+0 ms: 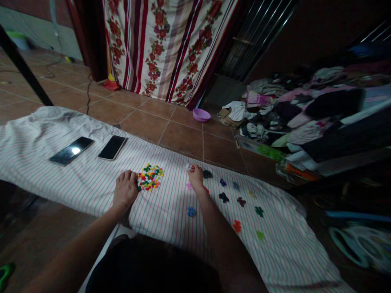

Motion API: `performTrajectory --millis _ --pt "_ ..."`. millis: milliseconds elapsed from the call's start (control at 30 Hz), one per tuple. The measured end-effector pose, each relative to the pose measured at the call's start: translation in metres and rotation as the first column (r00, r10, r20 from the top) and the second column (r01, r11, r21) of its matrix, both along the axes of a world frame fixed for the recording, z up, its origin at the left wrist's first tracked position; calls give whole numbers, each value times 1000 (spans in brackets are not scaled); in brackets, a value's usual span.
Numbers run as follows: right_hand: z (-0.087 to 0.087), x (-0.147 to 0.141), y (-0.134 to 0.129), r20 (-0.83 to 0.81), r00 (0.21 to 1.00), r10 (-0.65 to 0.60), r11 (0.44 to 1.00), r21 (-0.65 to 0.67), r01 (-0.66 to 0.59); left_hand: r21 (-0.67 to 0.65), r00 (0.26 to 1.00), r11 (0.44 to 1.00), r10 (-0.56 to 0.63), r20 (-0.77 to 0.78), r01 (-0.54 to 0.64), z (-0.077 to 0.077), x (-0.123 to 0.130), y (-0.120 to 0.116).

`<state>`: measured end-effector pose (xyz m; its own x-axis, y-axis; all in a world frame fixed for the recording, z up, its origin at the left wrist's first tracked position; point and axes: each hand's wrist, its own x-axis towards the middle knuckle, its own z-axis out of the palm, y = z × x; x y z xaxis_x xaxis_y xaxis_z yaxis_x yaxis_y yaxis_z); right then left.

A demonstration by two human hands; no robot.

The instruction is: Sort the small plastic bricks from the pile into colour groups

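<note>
My left hand (126, 188) rests palm down on the striped cloth, fingers lying flat against the left edge of a mixed pile of small coloured pieces (150, 178), mostly red, yellow, green and white. Farther right, the fingertips of my right hand (196, 176) are pinched together at a small cluster of white pieces (188, 167); what lies between them is too small to make out. Pink pieces (189, 185) lie just below that hand, and a black cluster (207, 174) is at its right. Blue pieces (191, 211) sit nearer me, left of my right forearm.
Several single-colour clusters spread rightward, among them orange (237, 226), dark green (259, 211), maroon (241, 201) and lime (260, 235). Two phones (113, 147) lie at the left on the cloth. Beyond are a purple basin (201, 115) and a heap of clothes (293, 110).
</note>
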<state>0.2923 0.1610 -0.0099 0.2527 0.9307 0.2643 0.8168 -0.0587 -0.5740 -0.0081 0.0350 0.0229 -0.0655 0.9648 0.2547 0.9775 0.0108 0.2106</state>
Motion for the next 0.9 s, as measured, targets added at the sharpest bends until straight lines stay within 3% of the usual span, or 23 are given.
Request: performTrajectory --millis 333,600,900 --pt "5 -3 -1 -22 1000 14 1000 -4 -14 21 1000 1000 -4 16 4 -3 -1 0" --pt "7 -1 4 64 997 47 996 -76 -42 11 1000 1000 0 11 0 -3 -1 1" --pt "10 -1 1 21 997 77 994 -80 -75 9 1000 1000 9 14 -9 -3 0 1"
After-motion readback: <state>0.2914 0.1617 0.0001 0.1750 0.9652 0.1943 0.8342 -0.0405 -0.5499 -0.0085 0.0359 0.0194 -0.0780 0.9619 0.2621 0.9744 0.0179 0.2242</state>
